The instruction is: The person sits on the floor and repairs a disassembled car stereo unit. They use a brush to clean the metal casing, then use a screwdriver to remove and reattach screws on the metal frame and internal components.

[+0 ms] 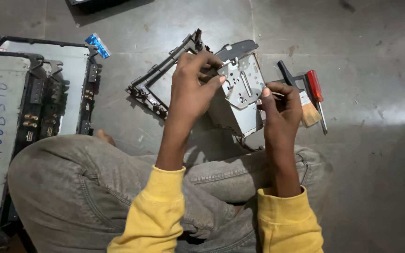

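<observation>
I sit cross-legged on a grey floor and hold a silver metal chassis box [241, 96] up over my knees. My left hand [192, 86] grips its top left edge, thumb pressed on the perforated metal plate. My right hand [281, 108] holds the box's right side, fingers curled, with a thin tool tip seeming to show at its fingertips. A dark plastic part [237, 48] sticks out from the top of the box.
A black plastic frame [162, 77] lies on the floor behind the box. A paintbrush [301, 96] and a red-handled screwdriver [316, 91] lie to the right. Two flat metal-cased electronic units [5, 117] with rear connectors lie at the left, a blue ribbon piece [98, 45] beside them.
</observation>
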